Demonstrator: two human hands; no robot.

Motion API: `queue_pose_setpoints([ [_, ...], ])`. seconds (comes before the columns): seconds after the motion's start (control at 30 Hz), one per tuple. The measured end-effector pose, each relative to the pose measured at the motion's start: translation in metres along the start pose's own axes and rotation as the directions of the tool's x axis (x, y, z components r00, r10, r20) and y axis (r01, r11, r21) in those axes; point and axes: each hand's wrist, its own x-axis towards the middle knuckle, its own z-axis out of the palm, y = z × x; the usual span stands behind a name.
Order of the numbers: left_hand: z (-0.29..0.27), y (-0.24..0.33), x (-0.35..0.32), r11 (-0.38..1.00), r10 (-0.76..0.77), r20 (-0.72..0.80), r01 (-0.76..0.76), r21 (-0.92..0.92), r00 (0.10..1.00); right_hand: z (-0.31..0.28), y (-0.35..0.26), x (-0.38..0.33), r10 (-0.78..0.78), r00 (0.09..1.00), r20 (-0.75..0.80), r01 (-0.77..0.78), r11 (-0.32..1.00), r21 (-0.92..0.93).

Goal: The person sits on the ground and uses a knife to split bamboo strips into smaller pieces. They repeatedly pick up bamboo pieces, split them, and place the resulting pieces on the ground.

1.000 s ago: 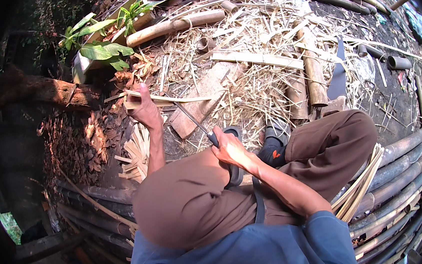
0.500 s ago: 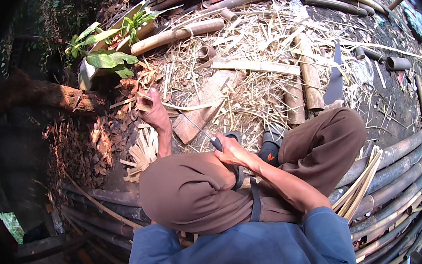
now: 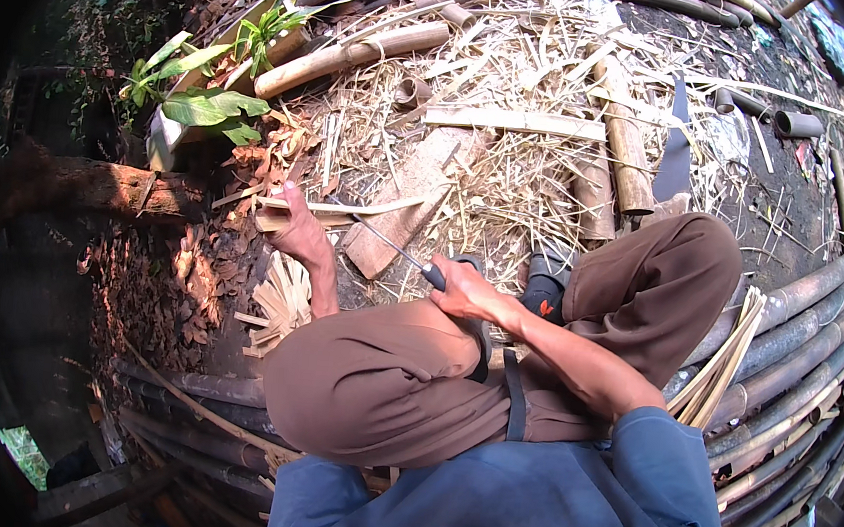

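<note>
My left hand (image 3: 306,238) is closed around a pale bamboo strip (image 3: 379,208), out beyond my left knee. The strip's free end reaches right, over a flat wooden board (image 3: 383,245) on the ground. In my right hand (image 3: 467,294), resting by the inner side of my left knee, is a knife (image 3: 434,276) with a dark handle. Its thin blade slants up and left, the tip close to the strip beside my left hand. Whether blade and strip touch, I cannot tell. Below my left hand lies a fanned bundle of cut strips (image 3: 282,296).
Bamboo shavings (image 3: 509,186) litter the ground ahead, with a split bamboo piece (image 3: 515,121) across them. A handsaw (image 3: 675,150) lies by a bamboo pole (image 3: 625,151). Long poles (image 3: 787,341) are stacked at right, with a strip bundle (image 3: 724,365). A log (image 3: 117,189) juts in at left.
The strip in my left hand has tilted, its free right end now higher. My left hand has shifted slightly down. The right hand still grips the knife in nearly the same place.
</note>
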Motion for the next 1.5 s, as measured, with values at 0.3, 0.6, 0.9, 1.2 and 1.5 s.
queue_pose_setpoints([
  [0.3, 0.034, 0.023, -0.009, 0.995, 0.003, 0.037, 0.001, -0.097, 0.999, -0.027, -0.017, -0.012, -0.037, 0.988, -0.153, 0.003, 0.976, -0.217],
  [0.6, 0.028, 0.032, -0.013, 0.997, 0.073, 0.127, -0.068, -0.041, 0.989, 0.001, 0.034, 0.005, 0.046, 0.980, -0.194, -0.088, 0.972, -0.218],
  [0.9, 0.035, 0.037, -0.024, 0.997, 0.077, 0.132, -0.077, -0.002, 0.988, -0.001, 0.039, 0.003, 0.001, 0.997, -0.083, -0.006, 0.998, -0.058],
  [1.2, 0.039, 0.028, -0.022, 0.989, 0.150, 0.125, -0.150, -0.014, 0.981, -0.014, 0.031, 0.002, -0.020, 1.000, -0.022, 0.020, 1.000, 0.010],
  [1.5, 0.036, 0.038, -0.032, 0.995, 0.096, 0.125, -0.094, -0.019, 0.987, -0.018, 0.034, 0.002, 0.038, 0.987, -0.156, -0.075, 0.968, -0.240],
])
